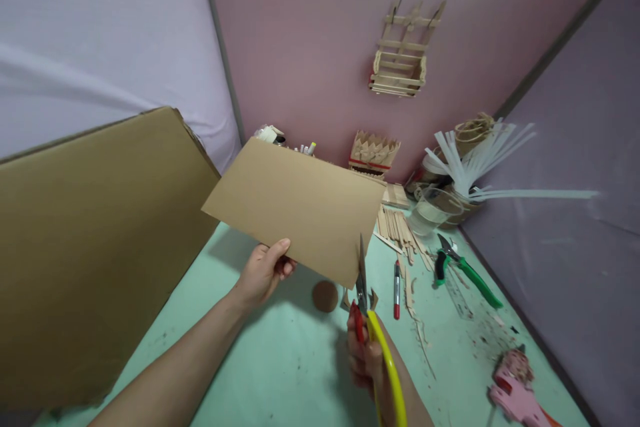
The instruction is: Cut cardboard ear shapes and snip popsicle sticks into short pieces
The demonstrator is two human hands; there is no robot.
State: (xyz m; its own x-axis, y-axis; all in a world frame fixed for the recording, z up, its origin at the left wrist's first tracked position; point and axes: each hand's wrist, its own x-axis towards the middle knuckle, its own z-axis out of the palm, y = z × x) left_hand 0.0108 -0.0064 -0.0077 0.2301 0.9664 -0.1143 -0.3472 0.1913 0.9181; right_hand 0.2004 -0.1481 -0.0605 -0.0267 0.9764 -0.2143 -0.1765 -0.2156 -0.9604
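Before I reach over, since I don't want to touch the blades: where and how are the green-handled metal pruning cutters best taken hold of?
Probably by the long green handle, coming from the near right side. The cutters lie spread open, their dark metal blades pointing away from you, so that end seems safest.

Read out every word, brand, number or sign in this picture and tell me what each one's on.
No readable text anywhere.
Marker: any print is too small and blurred to read.
Clear ruler-like strip: any markings are too faint to read.
Cardboard sheet: no writing shows on its visible face.
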